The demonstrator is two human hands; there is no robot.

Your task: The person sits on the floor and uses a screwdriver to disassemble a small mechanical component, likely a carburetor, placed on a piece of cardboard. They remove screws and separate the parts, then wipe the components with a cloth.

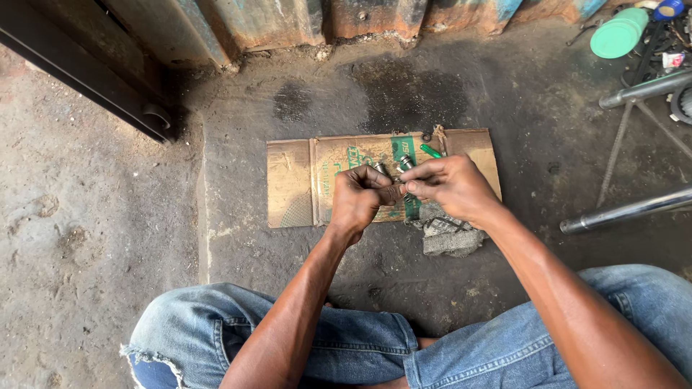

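My left hand [360, 198] and my right hand [450, 186] meet above a flattened brown cardboard sheet [295, 180] on the ground. Both pinch a small dark part [401, 191] between their fingertips; what it is cannot be told. Two short metal cylinders [393, 166] lie on the cardboard just behind my fingers. A thin green piece [431, 150] lies at the cardboard's far edge. A grey rag [448, 234] sits under my right wrist.
I sit cross-legged in blue jeans [346, 346] on a dirty concrete floor. Rusty painted metal [303, 21] stands at the back, a dark beam [79, 72] at the left. Metal tubes [627, 211] and a green round lid [616, 34] lie at the right.
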